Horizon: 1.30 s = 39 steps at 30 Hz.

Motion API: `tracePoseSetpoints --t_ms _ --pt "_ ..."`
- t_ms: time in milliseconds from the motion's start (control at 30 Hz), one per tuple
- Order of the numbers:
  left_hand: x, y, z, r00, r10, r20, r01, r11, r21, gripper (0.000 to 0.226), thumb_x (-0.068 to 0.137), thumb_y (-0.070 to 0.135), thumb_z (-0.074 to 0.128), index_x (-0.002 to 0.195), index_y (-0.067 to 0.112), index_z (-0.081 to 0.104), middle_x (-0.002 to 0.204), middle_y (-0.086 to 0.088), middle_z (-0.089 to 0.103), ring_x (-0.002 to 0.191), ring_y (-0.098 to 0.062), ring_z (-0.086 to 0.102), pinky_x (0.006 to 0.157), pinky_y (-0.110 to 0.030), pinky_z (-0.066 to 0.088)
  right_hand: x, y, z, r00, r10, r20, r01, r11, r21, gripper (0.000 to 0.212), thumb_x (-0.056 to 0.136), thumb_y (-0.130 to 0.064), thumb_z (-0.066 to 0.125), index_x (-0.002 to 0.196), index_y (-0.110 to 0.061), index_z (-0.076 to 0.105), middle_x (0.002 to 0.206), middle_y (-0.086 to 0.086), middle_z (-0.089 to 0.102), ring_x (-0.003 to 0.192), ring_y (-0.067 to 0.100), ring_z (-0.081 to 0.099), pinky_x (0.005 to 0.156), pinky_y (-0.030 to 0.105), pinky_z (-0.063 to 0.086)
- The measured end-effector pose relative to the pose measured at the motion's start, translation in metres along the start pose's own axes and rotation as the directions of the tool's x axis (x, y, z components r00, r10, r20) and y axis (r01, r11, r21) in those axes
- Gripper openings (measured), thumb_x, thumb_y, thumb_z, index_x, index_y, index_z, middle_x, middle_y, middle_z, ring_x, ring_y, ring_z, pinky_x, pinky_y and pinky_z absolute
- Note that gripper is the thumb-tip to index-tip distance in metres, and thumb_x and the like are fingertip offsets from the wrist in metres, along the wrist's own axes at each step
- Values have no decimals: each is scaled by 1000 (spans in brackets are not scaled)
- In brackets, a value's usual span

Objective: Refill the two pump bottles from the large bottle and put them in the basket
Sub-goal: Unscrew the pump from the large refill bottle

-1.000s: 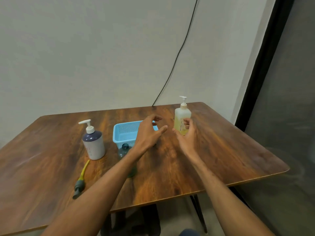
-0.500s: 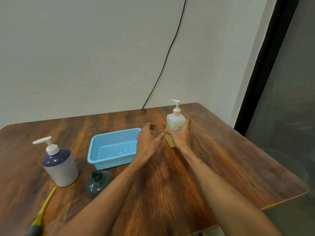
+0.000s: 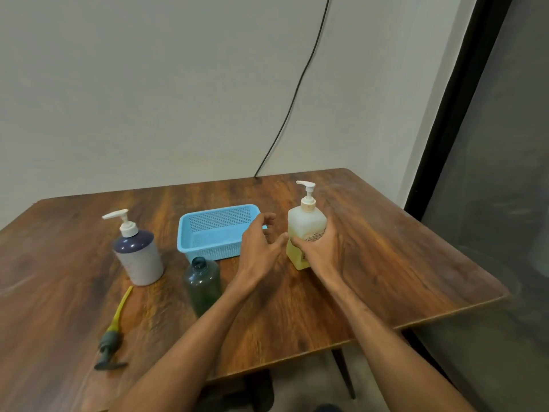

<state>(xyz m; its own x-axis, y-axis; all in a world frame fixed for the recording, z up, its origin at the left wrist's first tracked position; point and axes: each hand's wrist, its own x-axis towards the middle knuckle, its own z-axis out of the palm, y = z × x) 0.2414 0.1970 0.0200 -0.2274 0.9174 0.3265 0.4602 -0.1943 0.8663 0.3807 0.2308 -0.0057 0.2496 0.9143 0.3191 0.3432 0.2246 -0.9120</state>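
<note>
Yellow bottle (image 3: 304, 226) held, right hand (image 3: 320, 253), near basket (image 3: 208, 248)

Two bare arms are stretched forward, with the grips held close together.
The right grip (image 3: 319, 248) is wrapped round the lower body of a pump bottle (image 3: 306, 224), with the thumb laid on its near left side and the fingers curled round the other. The left grip (image 3: 258, 248) is held just beside it, back of the hand up, fingers (image 3: 267, 217) loosely curled and spread, nothing held. Its thumb is pointed at the right thumb, almost touching. Both forearms are seen converging from the lower edge.
</note>
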Motion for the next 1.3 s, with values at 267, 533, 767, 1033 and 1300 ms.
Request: tracePoseSetpoints --t_ms 267,533,767,1033,1300 --pt "-78 0 -39 999 34 -23 -36 997 -71 47 89 29 76 130 20 57 127 9 61 111 -10 63 87 -20 52 -84 -20 -23 997 -71 40 73 995 -65 80 64 -39 93 130 -20 53 118 -2 64 103 14 64 86 39 60" --pt "-104 -7 -51 999 31 20 -28 990 -136 68 85 44 78 141 17 49 136 1 61 117 -12 63 97 -32 57 -120 -33 -27 991 -108 76 114 991 -73 75 67 -54 87 126 -25 52 109 -8 61 96 9 63 74 25 58" --pt "-97 5 -44 989 78 123 -55 983 -176 81 78 48 82 145 26 44 141 7 54 122 -10 58 100 -31 54 -118 -28 -29 981 -115 154 119 993 -19 84 66 -33 92 136 -26 46 123 -5 58 109 12 59 83 27 56" --pt "-87 6 -38 974 154 164 -137 984 -113 73 75 43 87 137 26 52 129 11 62 116 -6 60 99 -36 55 -95 -22 -68 852 -65 520 2 993 121 82 74 2 82 143 -22 44 132 -7 59 124 17 59 90 28 58" --pt "-88 7 -40 979 184 87 -172 977 -123 66 69 42 89 128 30 60 117 14 69 107 -1 66 92 -36 59 -78 -84 -61 930 -242 276 226 970 87 36 73 -34 87 102 -22 70 98 -6 70 90 11 64 75 28 55"
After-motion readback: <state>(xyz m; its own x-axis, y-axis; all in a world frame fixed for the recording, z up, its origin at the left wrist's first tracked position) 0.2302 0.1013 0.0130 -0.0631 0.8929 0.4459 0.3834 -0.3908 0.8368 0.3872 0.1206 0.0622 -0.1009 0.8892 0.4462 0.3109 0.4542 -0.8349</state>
